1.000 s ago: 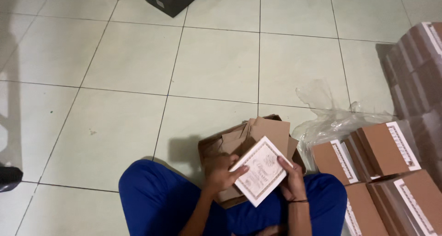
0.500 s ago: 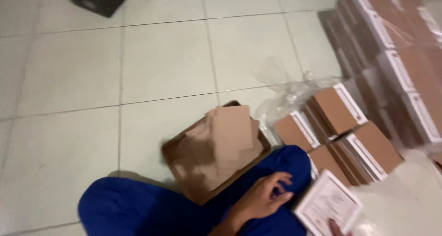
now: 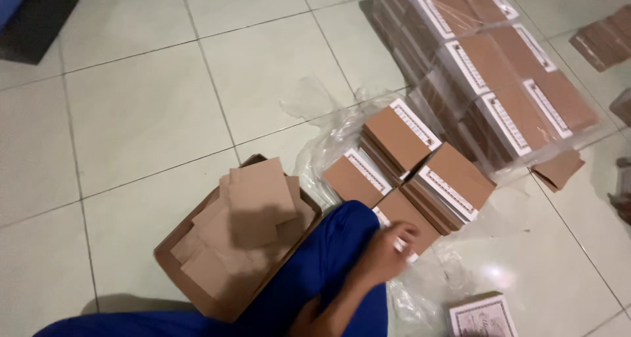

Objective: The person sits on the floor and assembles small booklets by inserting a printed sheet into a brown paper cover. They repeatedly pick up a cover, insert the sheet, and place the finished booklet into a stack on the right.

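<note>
My left hand (image 3: 388,246) reaches over my blue trouser leg (image 3: 322,271) onto the nearest brown packet with a white label strip (image 3: 415,220). Its fingers touch the packet's label edge; the hand is blurred, so the grip is unclear. Three more stacks of the same packets (image 3: 397,136) stand just beyond, on torn clear plastic wrap (image 3: 328,140). A white printed booklet (image 3: 483,316) lies at the bottom right, with no hand on it. My right hand is out of the picture.
An open cardboard box (image 3: 172,261) filled with brown card sheets (image 3: 256,199) sits left of my leg. A large plastic-wrapped bundle of packets (image 3: 499,67) lies at the back right, a loose brown card (image 3: 559,169) beside it. The floor is pale tile.
The view has swung right. The white booklet has left my hands and now lies at the bottom right. My left hand has moved onto the nearest brown packet.
</note>
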